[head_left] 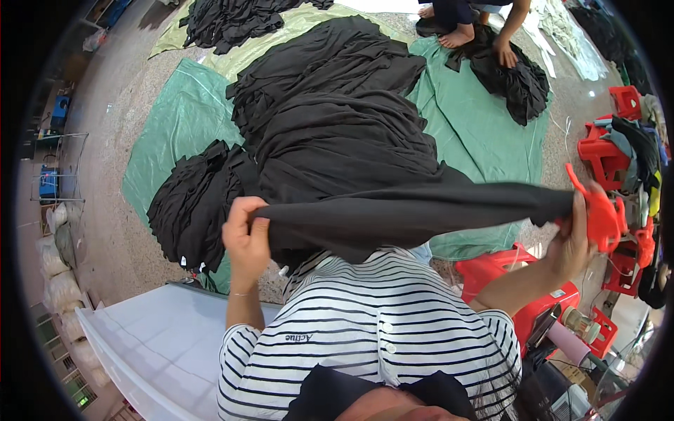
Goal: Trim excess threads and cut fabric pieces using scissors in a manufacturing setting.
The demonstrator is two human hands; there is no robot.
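Note:
A black piece of fabric is stretched sideways in front of my body, its kind of garment unclear. At its left end, my left hand is closed, thumb and fingers pinching the edge. My right hand grips the other end near the red stools, with its fingers partly hidden. Against the back of that hand shows a bright red object; whether the hand holds it or it lies behind, I cannot tell. Just beyond the held fabric, a large pile of black fabric is heaped up.
A smaller black stack lies at left on a green sheet. At the upper right, another person's hand touches a black bundle. Red stools stand at right, a white panel at lower left.

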